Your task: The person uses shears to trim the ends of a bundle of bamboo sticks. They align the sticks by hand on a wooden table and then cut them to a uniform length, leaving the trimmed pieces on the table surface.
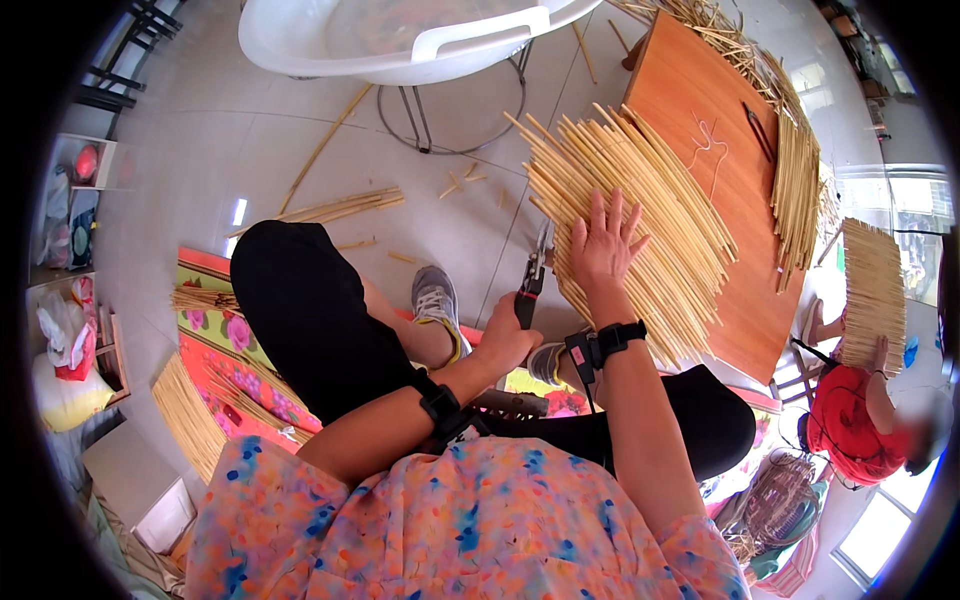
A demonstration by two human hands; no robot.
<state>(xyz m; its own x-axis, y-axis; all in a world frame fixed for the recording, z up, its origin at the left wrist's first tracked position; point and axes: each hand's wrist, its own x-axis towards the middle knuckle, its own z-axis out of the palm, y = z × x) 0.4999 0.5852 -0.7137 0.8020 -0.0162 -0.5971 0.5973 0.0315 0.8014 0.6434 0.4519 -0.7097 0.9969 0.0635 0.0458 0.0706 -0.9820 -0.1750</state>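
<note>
My right hand (605,243) lies flat, fingers spread, on a mat of parallel straw-coloured stalks (655,185). The mat rests partly on an orange wooden board (755,295), and its left edge shows uneven stalk ends. My left hand (508,338) is wrapped round the handles of a pair of hand shears (530,285) in black and red. Their metal jaws point up beside the mat's left edge, close to my right hand. Whether the jaws touch a stalk cannot be made out.
A white basin (350,60) stands on a metal stand ahead. Loose stalks (350,205) lie on the tiled floor. A second tool (758,130), white string (708,150) and another stalk bundle (795,200) are on the board. Another person (850,420) holds a stalk mat at right.
</note>
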